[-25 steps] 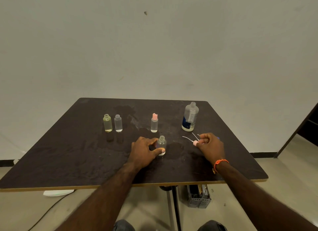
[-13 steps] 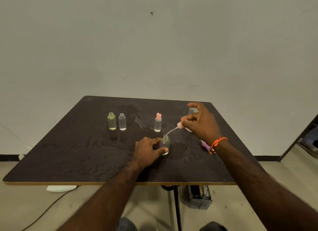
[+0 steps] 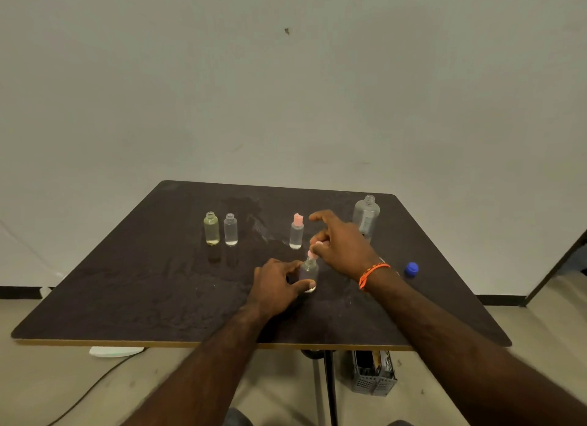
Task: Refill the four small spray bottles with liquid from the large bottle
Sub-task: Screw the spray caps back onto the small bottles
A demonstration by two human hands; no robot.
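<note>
My left hand (image 3: 275, 286) grips a small clear spray bottle (image 3: 309, 271) standing on the dark table (image 3: 133, 286). My right hand (image 3: 341, 244) pinches a pink spray top (image 3: 312, 253) right at that bottle's neck. Behind stands another small bottle with a pink top (image 3: 296, 232). Two uncapped small bottles, a yellowish one (image 3: 211, 228) and a clear one (image 3: 231, 229), stand at the left. The large clear bottle (image 3: 366, 215), uncapped, stands at the back right.
A blue cap (image 3: 411, 269) lies on the table to the right of my right wrist. Wet patches mark the tabletop behind the bottles. Under the table, a grey crate (image 3: 374, 375) sits on the floor beside the table leg.
My right hand lifted the pink spray top from the table at the right and carried it left, down to the neck of the bottle my left hand holds.
</note>
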